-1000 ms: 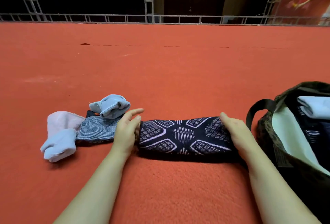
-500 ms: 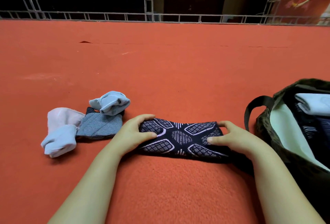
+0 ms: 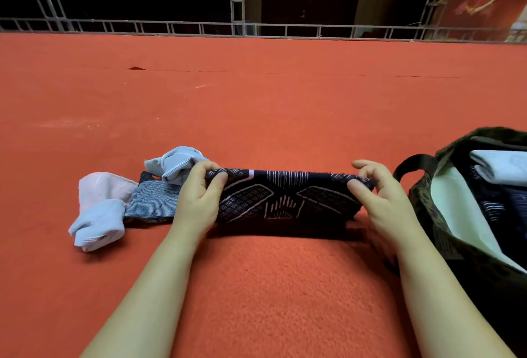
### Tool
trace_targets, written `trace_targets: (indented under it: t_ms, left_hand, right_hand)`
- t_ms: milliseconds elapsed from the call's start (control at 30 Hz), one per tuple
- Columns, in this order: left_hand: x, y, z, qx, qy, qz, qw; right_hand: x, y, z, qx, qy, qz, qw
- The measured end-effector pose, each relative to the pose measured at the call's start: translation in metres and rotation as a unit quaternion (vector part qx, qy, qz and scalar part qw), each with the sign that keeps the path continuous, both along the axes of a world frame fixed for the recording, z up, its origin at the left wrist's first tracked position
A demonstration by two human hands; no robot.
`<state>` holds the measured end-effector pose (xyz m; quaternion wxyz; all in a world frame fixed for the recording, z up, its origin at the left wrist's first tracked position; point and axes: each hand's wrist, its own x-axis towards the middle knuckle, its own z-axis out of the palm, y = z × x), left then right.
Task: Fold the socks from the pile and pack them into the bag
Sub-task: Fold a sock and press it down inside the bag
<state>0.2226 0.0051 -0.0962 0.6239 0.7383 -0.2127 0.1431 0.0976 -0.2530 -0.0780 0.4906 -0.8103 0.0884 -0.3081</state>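
A dark navy sock with white geometric patterns (image 3: 285,198) is lifted off the red carpet by its far edge. My left hand (image 3: 196,198) pinches its left end between thumb and fingers. My right hand (image 3: 379,201) pinches its right end the same way. To the left lies the pile: a light blue sock (image 3: 176,163), a grey striped sock (image 3: 154,201) and a pale pink and blue sock (image 3: 99,212). The dark olive bag (image 3: 427,209) stands open at the right edge with folded socks (image 3: 499,166) inside.
Red carpet (image 3: 256,106) covers the whole surface, with wide bare room ahead. A metal truss rail (image 3: 256,28) runs along the carpet's far edge. The bag's dark handle loop (image 3: 410,163) sticks up close to my right hand.
Both hands went from pressing flat at the sock's ends to pinching its far edge and lifting it, so the sock now stands tilted toward me.
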Motion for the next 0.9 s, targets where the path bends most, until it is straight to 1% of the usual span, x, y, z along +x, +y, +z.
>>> trace_targets:
  t_ms: [67, 100, 133, 167, 200, 233, 300, 333, 367, 400, 433, 500, 533, 567, 600, 633, 667, 700, 733, 767, 800, 867, 900]
  left_hand:
    - [-0.004, -0.005, 0.006, -0.016, -0.028, 0.036, 0.999]
    - [-0.006, -0.007, 0.009, -0.023, -0.032, 0.044, 0.998]
    - [-0.008, -0.010, 0.013, -0.027, -0.020, 0.045, 0.998]
    - [-0.008, -0.012, 0.014, -0.013, 0.012, 0.040, 0.999]
    - [-0.005, -0.013, 0.011, 0.025, 0.059, 0.034, 0.997]
    - [-0.001, -0.013, 0.006, 0.082, 0.114, 0.030, 0.990]
    - [0.002, -0.008, -0.008, 0.178, 0.236, 0.006, 0.955]
    - [0.002, -0.006, -0.011, 0.196, 0.276, -0.015, 0.941]
    - [0.001, -0.002, -0.014, 0.191, 0.300, -0.044, 0.934]
    - [0.000, -0.002, -0.015, 0.174, 0.312, -0.080, 0.931]
    - [0.000, -0.001, -0.016, 0.160, 0.316, -0.117, 0.928]
    - [0.002, -0.001, -0.017, 0.170, 0.313, -0.162, 0.920]
    - [0.003, -0.001, -0.018, 0.181, 0.306, -0.168, 0.920]
    - [0.002, -0.001, -0.018, 0.184, 0.299, -0.165, 0.922]
    - [0.002, -0.001, -0.019, 0.183, 0.295, -0.157, 0.925]
    - [0.001, -0.002, -0.020, 0.171, 0.291, -0.151, 0.929]
    - [0.001, -0.003, -0.020, 0.156, 0.291, -0.145, 0.933]
    - [0.000, -0.003, -0.019, 0.141, 0.296, -0.136, 0.935]
    - [0.002, -0.003, -0.018, 0.131, 0.306, -0.125, 0.935]
    - [0.004, -0.002, -0.018, 0.123, 0.325, -0.122, 0.930]
    - [0.005, -0.002, -0.016, 0.101, 0.355, -0.133, 0.920]
    - [0.008, 0.001, -0.014, 0.031, 0.410, -0.172, 0.895]
    - [0.008, 0.002, -0.013, 0.003, 0.426, -0.185, 0.886]
  right_hand:
    - [-0.002, 0.006, 0.009, 0.049, -0.037, 0.019, 0.998]
    - [-0.001, 0.007, 0.013, 0.055, -0.055, 0.004, 0.997]
    - [0.001, 0.008, 0.016, 0.053, -0.060, -0.024, 0.996]
    - [0.005, 0.007, 0.015, 0.044, -0.042, -0.053, 0.997]
    - [0.009, 0.008, 0.012, 0.033, 0.000, -0.080, 0.996]
    - [0.013, 0.006, 0.005, 0.028, 0.063, -0.099, 0.993]
    - [0.018, -0.001, -0.012, 0.064, 0.209, -0.108, 0.970]
    - [0.016, -0.003, -0.018, 0.081, 0.280, -0.095, 0.952]
    - [0.012, -0.004, -0.018, 0.083, 0.338, -0.077, 0.934]
    - [0.008, -0.007, -0.014, 0.083, 0.376, -0.061, 0.921]
    - [0.004, -0.009, -0.011, 0.081, 0.402, -0.044, 0.911]
    - [0.001, -0.010, -0.006, 0.058, 0.437, -0.007, 0.897]
    - [0.000, -0.008, -0.004, 0.050, 0.432, 0.006, 0.900]
    - [0.001, -0.006, -0.003, 0.049, 0.405, 0.012, 0.913]
    - [0.003, -0.002, -0.003, 0.068, 0.358, 0.012, 0.931]
    - [0.006, 0.001, -0.004, 0.116, 0.296, 0.016, 0.948]
    - [0.009, 0.007, -0.002, 0.183, 0.231, 0.032, 0.955]
    - [0.010, 0.016, 0.002, 0.245, 0.177, 0.055, 0.952]
    - [0.013, 0.026, 0.007, 0.274, 0.150, 0.070, 0.948]
    - [0.019, 0.035, 0.008, 0.265, 0.145, 0.081, 0.950]
    - [0.025, 0.047, 0.008, 0.234, 0.157, 0.093, 0.955]
    - [0.039, 0.072, 0.008, 0.160, 0.196, 0.123, 0.960]
    - [0.045, 0.084, 0.007, 0.139, 0.211, 0.133, 0.958]
